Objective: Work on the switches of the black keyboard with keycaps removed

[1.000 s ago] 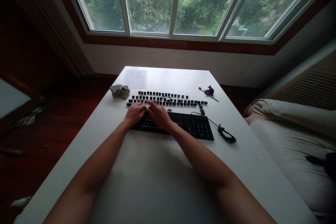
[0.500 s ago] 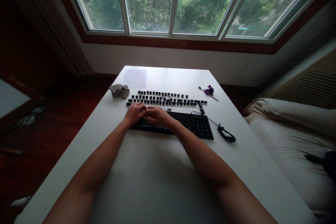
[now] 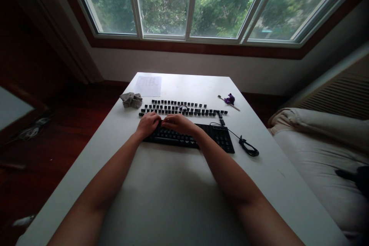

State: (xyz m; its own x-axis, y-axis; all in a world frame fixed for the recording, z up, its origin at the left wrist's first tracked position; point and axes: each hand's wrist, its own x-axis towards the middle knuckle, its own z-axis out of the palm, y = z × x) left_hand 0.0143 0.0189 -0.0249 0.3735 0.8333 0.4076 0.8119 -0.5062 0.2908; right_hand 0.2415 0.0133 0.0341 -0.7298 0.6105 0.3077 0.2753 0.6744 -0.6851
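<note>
A black computer keyboard (image 3: pixel 178 139) lies on the white table, with its left end under my hands. My left hand (image 3: pixel 148 123) rests on the keyboard's upper left corner, fingers curled over it. Just to its right, my right hand (image 3: pixel 179 123) hovers low over the top keys, fingers bent down toward the left; whatever is between its fingertips is too small to make out. Behind the keyboard, loose black keycaps (image 3: pixel 203 112) stand in long rows. A small ring-shaped thing (image 3: pixel 183 107) lies among them.
A grey cloth (image 3: pixel 131 100) and a paper sheet (image 3: pixel 148 86) lie at the back left of the table (image 3: pixel 161 192). A toothbrush (image 3: pixel 235 107) with a purple crumpled thing (image 3: pixel 230 99) is at the back right. The coiled cable (image 3: pixel 248 148) sits right of the keyboard.
My right hand has moved slightly up and right, apart from the left hand, uncovering more keys. My left hand stays at the keyboard's left end.
</note>
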